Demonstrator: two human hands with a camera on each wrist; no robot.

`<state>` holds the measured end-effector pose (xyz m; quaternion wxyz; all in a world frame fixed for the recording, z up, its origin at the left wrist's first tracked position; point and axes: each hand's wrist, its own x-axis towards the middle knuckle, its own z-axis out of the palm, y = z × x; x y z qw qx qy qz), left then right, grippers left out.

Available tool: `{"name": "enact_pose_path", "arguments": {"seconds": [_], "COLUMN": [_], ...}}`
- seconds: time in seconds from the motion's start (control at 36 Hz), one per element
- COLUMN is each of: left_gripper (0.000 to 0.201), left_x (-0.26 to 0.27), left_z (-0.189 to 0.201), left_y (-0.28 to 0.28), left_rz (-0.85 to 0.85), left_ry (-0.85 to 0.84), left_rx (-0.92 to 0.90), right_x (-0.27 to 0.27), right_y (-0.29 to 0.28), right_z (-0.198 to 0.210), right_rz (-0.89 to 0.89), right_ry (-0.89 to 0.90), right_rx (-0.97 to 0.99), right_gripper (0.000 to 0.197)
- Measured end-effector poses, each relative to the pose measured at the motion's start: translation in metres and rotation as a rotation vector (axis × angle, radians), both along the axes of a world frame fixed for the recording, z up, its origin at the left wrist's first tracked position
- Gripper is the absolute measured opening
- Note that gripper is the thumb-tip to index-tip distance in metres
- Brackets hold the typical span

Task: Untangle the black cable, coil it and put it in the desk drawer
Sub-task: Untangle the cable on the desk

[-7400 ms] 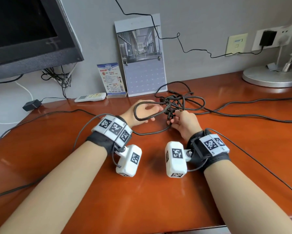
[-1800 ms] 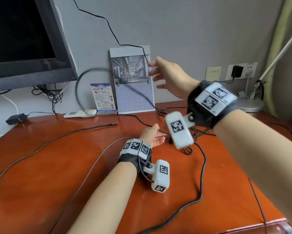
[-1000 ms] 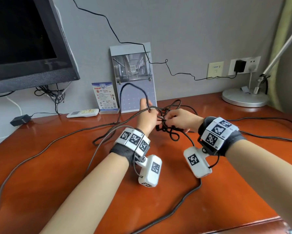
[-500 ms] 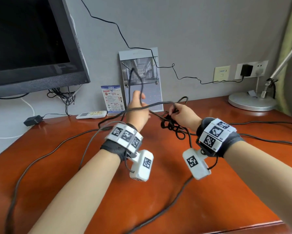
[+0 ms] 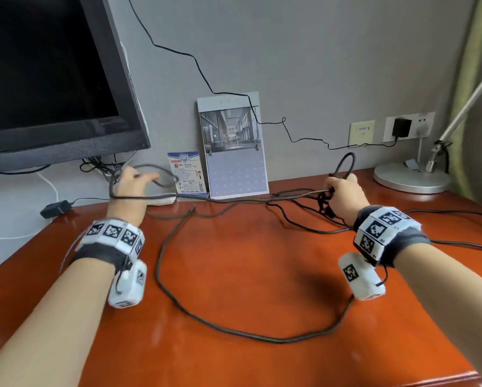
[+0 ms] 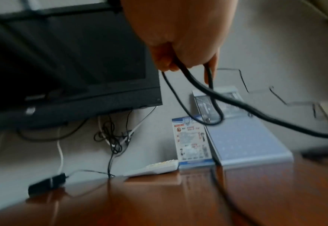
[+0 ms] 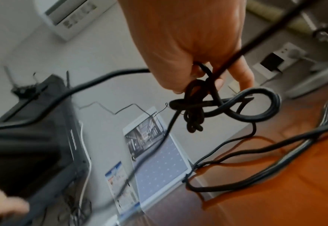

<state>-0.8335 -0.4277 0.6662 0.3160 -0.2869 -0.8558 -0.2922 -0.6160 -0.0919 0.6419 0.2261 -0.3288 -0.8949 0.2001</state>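
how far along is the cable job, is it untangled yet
Partly. Much of the black cable already trails loose over the desk. In hand: the left hand holds a loop out left, while the right hand grips the remaining knot. Left: freeing that knot, coiling, stowing. No drawer is in view.

Cable [image 5: 228,328]: black. Counter [image 5: 248,261]: glossy reddish-brown wood. Wall [image 5: 318,51]: plain grey. Monitor [image 5: 52,79]: black. Wrist bands [image 5: 114,236]: white with black square-code markers. Calendar [image 5: 234,146]: pale grey-blue, dotted grid. Lamp base [image 5: 410,178]: silver. Curtain [image 5: 477,65]: yellow-green.
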Motion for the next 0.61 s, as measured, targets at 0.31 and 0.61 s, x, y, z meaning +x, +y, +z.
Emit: {"name": "enact_pose_path", "arguments": {"seconds": [0.31,0.61], "left_gripper": [0.038,0.029], "left_x": [-0.003,0.03], "left_z": [-0.013,-0.013], "left_y": [-0.036,-0.005], "left_rz": [0.265,0.393], "left_ry": [-0.006,-0.011], "left_rx": [-1.083,-1.173], "right_x": [0.002,-0.02], "right_y": [0.02,0.012], "right_z": [0.01,0.008], "right_rz": [-0.125,-0.035], "right_ry": [0.14,0.231], "right_rx": [-0.13,-0.267], "right_gripper": [0.033,0.034]}}
